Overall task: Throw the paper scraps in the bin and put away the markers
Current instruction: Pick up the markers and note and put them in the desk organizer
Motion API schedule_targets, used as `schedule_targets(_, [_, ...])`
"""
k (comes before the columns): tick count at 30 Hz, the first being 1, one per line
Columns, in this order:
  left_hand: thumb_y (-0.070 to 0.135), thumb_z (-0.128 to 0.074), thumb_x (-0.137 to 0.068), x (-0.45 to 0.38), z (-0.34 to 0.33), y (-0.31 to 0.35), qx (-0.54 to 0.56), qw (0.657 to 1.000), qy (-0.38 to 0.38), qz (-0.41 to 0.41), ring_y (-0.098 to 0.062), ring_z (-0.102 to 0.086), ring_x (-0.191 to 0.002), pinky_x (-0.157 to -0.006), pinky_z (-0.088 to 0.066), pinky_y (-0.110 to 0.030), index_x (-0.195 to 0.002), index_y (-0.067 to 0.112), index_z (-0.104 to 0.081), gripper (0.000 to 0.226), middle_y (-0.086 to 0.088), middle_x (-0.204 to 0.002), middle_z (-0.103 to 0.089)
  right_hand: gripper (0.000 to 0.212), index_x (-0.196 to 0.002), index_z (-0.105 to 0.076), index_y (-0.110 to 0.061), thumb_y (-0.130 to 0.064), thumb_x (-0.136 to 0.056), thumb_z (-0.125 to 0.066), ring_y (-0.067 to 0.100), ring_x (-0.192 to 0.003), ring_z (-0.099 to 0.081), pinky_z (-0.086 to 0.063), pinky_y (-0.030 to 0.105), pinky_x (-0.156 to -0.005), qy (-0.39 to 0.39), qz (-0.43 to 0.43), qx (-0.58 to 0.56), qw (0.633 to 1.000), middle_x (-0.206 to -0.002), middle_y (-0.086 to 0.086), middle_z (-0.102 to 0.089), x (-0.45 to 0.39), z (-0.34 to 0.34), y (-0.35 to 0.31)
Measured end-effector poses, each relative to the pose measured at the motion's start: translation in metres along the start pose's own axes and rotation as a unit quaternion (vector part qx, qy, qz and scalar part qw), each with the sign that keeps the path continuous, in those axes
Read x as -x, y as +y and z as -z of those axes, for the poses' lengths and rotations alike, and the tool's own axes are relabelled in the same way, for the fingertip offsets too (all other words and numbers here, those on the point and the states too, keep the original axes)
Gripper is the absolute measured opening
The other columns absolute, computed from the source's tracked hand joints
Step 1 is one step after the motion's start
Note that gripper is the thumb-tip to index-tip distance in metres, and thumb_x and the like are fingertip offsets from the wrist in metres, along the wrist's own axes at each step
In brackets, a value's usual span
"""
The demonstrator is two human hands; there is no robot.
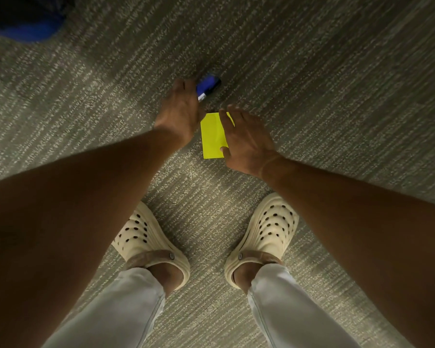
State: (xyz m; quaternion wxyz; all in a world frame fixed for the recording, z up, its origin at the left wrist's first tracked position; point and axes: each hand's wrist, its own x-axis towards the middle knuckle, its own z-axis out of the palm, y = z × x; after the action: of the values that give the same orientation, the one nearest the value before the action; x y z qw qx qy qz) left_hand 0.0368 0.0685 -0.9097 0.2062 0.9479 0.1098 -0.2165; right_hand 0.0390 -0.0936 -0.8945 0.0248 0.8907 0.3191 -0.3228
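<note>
A blue marker (207, 87) with a white band lies on the grey carpet ahead of my feet. My left hand (180, 114) reaches down onto it, fingers curled around its near end. Just to the right lies a bright yellow paper scrap (212, 136), flat on the carpet. My right hand (246, 140) rests on the scrap's right side, thumb at its lower edge and a finger at its top corner. Part of the marker is hidden under my left fingers.
My two feet in cream clogs (148, 239) (266, 234) stand on the striped grey carpet (337, 84) below the hands. A dark blue object (28, 21) sits at the top left corner.
</note>
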Motion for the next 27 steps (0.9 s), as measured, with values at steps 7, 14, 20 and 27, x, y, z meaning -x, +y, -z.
schedule_targets(7, [0.000,-0.055,-0.083,0.019,0.015,-0.015,-0.100,0.994,0.001,-0.047,-0.027,-0.045,-0.063,-0.054,-0.038,-0.036,-0.113,0.007,-0.040,0.034,-0.017,-0.095,-0.052,0.081,-0.139,-0.033,-0.009,-0.033,-0.076,-0.077,0.031,-0.124,-0.039,-0.041,0.042,-0.096,0.003,-0.029,-0.008,1.000,-0.137,0.015,-0.040,-0.018,0.004,-0.013])
schedule_targets(14, [0.006,-0.058,-0.087,0.027,0.023,-0.027,-0.196,0.976,-0.027,-0.090,-0.023,-0.047,-0.071,-0.063,-0.046,-0.036,-0.115,0.002,-0.049,0.029,-0.015,-0.101,-0.054,0.080,-0.125,-0.042,-0.013,-0.033,-0.061,-0.086,0.032,-0.119,-0.043,-0.043,0.043,-0.097,-0.024,-0.053,-0.038,0.998,-0.129,0.015,-0.047,-0.036,0.016,-0.010])
schedule_targets(20, [0.003,-0.052,-0.088,0.032,0.023,-0.040,-0.222,0.968,-0.013,-0.120,-0.037,-0.042,-0.129,-0.112,-0.035,-0.043,-0.136,-0.006,-0.035,0.051,-0.028,-0.138,-0.044,0.069,-0.125,-0.054,-0.017,-0.033,-0.065,-0.084,0.033,-0.122,-0.047,-0.045,0.042,-0.100,-0.067,-0.043,-0.075,0.994,-0.130,0.013,-0.052,-0.037,0.022,-0.008])
schedule_targets(27, [0.005,-0.038,-0.090,0.051,0.036,-0.046,-0.234,0.965,-0.033,-0.110,-0.036,-0.025,-0.142,-0.119,-0.020,-0.044,-0.145,-0.003,-0.018,0.059,-0.027,-0.152,-0.026,0.023,-0.083,-0.057,-0.018,-0.007,-0.071,-0.072,0.032,-0.082,-0.064,-0.043,0.030,-0.061,-0.098,0.016,-0.145,0.984,-0.087,0.013,-0.065,-0.013,0.041,-0.013])
